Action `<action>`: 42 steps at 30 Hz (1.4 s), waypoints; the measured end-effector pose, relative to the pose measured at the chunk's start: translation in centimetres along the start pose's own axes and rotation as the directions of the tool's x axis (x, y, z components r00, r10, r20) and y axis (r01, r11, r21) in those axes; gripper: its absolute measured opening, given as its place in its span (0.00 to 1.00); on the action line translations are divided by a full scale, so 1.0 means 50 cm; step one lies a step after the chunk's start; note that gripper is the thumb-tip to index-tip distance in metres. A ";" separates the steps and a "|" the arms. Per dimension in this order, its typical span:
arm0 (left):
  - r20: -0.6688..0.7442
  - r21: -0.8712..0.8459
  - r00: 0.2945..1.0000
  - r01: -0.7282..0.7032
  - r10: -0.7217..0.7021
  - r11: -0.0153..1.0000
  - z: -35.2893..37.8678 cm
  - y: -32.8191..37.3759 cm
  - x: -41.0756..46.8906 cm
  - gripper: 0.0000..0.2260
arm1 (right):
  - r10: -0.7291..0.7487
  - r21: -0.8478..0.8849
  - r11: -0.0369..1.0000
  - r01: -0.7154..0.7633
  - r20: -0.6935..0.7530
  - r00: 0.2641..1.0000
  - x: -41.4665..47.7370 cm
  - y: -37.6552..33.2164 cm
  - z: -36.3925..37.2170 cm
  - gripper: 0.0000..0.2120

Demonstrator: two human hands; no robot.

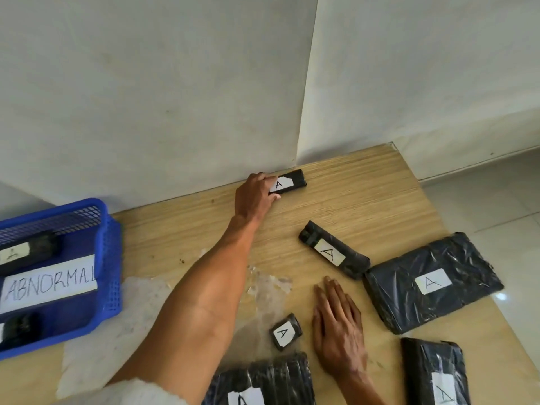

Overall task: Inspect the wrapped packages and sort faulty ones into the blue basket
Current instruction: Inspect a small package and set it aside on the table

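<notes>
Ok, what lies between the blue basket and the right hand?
In the head view, the left forearm crosses that stretch, and a small square package lies close beside the right hand.

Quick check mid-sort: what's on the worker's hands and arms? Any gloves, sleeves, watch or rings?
Both the left hand and right hand are bare: no gloves, rings, watch or wristband visible. A white, textured sleeve shows on the left arm at the frame's bottom edge; the forearm below it is uncovered. The right forearm is uncovered as far as the frame shows.
</notes>
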State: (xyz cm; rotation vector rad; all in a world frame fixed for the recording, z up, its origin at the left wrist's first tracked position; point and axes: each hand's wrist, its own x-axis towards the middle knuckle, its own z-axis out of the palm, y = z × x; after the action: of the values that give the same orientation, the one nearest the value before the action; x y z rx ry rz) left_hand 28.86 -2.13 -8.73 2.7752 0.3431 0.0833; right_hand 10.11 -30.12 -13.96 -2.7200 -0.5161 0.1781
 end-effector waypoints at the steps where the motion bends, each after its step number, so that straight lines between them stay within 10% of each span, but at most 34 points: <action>1: -0.013 -0.003 1.000 0.002 -0.002 1.000 0.004 0.004 0.008 0.23 | 0.003 0.004 1.000 -0.003 0.001 1.000 0.000 0.001 0.001 0.25; 25: -0.244 0.093 0.969 -0.004 0.027 0.996 0.044 -0.019 0.016 0.13 | 0.010 -0.021 1.000 -0.009 0.022 1.000 0.001 0.000 0.001 0.26; 42: -0.081 -0.011 0.996 0.042 -0.043 0.999 0.097 -0.069 -0.174 0.25 | -0.011 0.009 1.000 0.011 -0.023 1.000 0.013 0.002 -0.006 0.26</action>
State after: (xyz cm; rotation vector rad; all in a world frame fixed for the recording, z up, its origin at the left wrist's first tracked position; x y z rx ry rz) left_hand 20.10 -2.71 -14.59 2.7589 0.4214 0.1877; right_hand 10.80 -30.04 -13.77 -2.7061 -0.5221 0.1455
